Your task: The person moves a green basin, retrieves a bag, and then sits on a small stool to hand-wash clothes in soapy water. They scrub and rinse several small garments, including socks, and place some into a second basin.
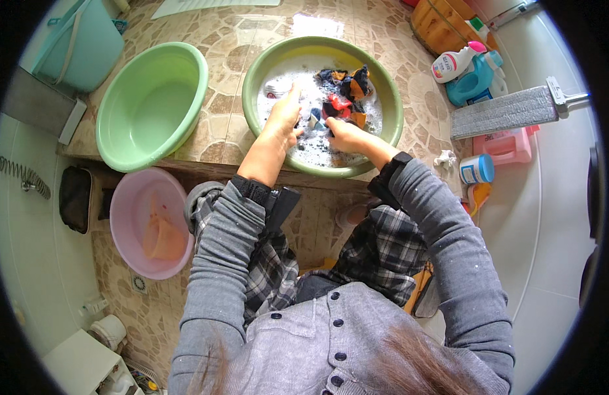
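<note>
An olive-green basin (394, 116) of foamy water stands before me on the tiled ledge. My left hand (284, 116) is in the foam on the left side, thumb raised, the other fingers partly hidden. Just beyond it lies a white item (277, 89) with a small red mark, half covered by suds. My right hand (348, 136) reaches in from the right, its fingertips against wet dark cloth. Crumpled dark-blue and orange cloth (358, 84), a red piece (339, 102) and a light-blue piece (315, 118) rise out of the foam. Foam hides whether either hand grips anything.
A light-green basin (151, 103) tilts at the ledge's left. Below it, a pink basin (121, 222) holds an orange scoop (163, 239). A teal bucket (94, 54) stands back left. At right are a spray bottle (452, 64), a blue jug (469, 81) and a grey flat mop (504, 113).
</note>
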`<act>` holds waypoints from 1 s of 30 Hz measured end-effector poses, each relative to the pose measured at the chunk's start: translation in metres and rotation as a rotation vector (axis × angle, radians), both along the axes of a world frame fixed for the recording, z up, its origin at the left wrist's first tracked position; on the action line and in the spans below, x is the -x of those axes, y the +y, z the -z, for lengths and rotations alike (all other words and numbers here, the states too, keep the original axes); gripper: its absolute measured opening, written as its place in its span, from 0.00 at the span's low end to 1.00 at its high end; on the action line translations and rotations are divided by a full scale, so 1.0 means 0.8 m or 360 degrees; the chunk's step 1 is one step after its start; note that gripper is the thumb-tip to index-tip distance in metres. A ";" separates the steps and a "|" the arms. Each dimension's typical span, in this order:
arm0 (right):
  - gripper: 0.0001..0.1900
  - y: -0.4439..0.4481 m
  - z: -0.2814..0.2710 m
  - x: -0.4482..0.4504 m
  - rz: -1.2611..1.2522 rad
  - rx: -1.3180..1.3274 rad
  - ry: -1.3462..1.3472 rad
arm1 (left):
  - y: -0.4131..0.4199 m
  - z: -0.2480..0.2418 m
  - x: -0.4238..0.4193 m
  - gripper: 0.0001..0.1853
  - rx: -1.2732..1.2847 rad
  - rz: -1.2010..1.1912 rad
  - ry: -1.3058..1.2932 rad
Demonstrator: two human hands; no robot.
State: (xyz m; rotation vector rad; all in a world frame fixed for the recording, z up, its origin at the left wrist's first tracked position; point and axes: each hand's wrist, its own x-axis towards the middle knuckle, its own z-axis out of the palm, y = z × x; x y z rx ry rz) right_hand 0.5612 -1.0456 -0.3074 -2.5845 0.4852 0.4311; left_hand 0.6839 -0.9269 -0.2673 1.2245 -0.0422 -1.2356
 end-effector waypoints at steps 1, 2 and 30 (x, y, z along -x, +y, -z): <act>0.19 -0.001 0.000 0.000 0.0266 -0.0072 0.0100 | 0.000 0.000 0.001 0.37 -0.0026 -0.0004 0.0018; 0.19 -0.002 -0.001 -0.001 0.0344 0.0048 0.0149 | 0.000 0.001 0.002 0.36 -0.0030 0.0000 0.0033; 0.16 0.086 -0.058 -0.054 0.0781 0.0170 -0.1196 | -0.015 0.021 0.018 0.16 0.0600 -0.0367 0.0233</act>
